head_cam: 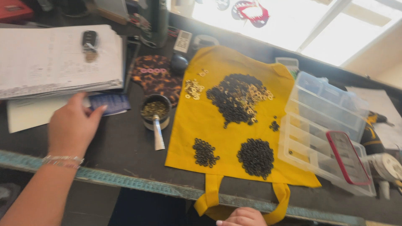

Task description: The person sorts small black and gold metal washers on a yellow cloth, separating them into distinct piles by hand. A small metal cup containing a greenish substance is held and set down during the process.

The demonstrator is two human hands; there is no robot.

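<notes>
Left hand (pixel 72 125) flat and empty on papers (pixel 25 113) at desk (pixel 121 146) edge; right hand (pixel 242 217) curled, contents indeterminate, beside yellow bag (pixel 201 125) handle. Black washers (pixel 255 157) heaped on bag: advisable to move gently, avoiding scatter.

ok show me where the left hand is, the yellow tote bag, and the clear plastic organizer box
left hand (pixel 72 127), head view, back of the hand.
yellow tote bag (pixel 201 121), head view, bare fabric left of the washer piles.
clear plastic organizer box (pixel 320 100), head view, open lid.
</notes>
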